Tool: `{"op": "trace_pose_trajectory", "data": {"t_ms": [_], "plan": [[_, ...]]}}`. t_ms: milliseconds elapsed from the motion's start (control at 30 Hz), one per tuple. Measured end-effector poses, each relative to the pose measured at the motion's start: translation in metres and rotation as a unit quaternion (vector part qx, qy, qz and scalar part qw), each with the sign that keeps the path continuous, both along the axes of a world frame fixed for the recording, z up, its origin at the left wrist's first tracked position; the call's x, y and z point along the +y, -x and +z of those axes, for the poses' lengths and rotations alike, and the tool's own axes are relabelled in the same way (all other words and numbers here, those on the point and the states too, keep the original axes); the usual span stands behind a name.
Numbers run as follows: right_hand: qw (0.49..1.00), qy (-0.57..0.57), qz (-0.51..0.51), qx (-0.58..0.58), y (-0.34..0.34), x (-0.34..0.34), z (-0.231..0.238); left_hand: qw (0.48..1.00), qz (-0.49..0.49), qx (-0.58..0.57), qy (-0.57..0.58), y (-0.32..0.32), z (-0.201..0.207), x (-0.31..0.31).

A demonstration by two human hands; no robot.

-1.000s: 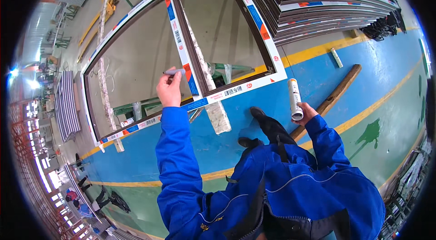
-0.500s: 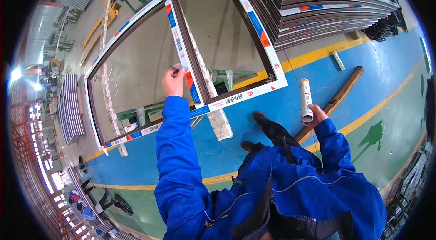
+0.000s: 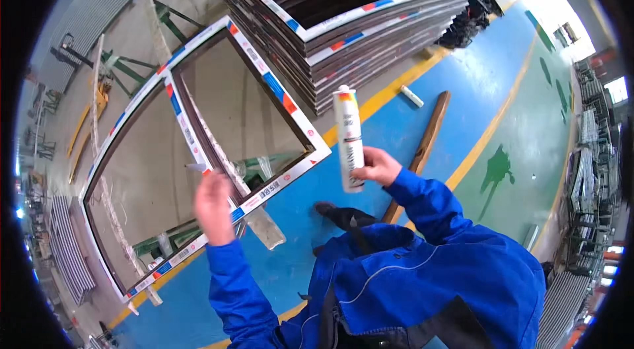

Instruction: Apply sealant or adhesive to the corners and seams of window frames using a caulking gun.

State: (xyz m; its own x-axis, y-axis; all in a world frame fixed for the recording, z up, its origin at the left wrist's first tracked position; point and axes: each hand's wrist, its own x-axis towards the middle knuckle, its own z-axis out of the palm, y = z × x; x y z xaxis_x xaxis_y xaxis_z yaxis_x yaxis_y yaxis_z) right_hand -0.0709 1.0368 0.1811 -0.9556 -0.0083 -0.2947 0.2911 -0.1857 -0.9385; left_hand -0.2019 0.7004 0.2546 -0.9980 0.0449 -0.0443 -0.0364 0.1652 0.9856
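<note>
Upright in my right hand (image 3: 378,167) is a white sealant cartridge (image 3: 349,141) with a coloured band near the top and a small white tip. My fingers wrap its lower end. My left hand (image 3: 214,207), smeared by motion, is closed over the frame's middle bar. A small grey pointed piece (image 3: 197,167) pokes out from its fingertips, its kind unclear. Below it lies a dark window frame (image 3: 267,200) with printed white, blue and orange protective film, divided in two by the bar. Part of that bar hides behind my left hand.
White-spattered support beams (image 3: 266,229) carry the window frame. Beyond it rises a tall stack of similar frames (image 3: 370,42). On the blue floor lie a wooden beam (image 3: 429,134) and another white cartridge (image 3: 411,96). A green stain (image 3: 496,167) marks the floor at right.
The view has swung to the right. My right hand has raised the cartridge and turned its tip upward, closer to the window frame. My left hand has drawn back slightly along the middle bar.
</note>
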Motion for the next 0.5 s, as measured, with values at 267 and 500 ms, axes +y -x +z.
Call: {"op": "trace_pose_trajectory", "data": {"t_ms": [267, 500], "plan": [[0.961, -0.13, 0.103, 0.224, 0.014, -0.124, 0.068, 0.978, -0.188, -0.048, -0.076, -0.053, 0.038, 0.05], [0.937, -0.138, 0.172, 0.272, 0.029, -0.152, 0.085, 0.973, 0.084, -0.085, -0.198, -0.097, 0.024, -0.061]]}}
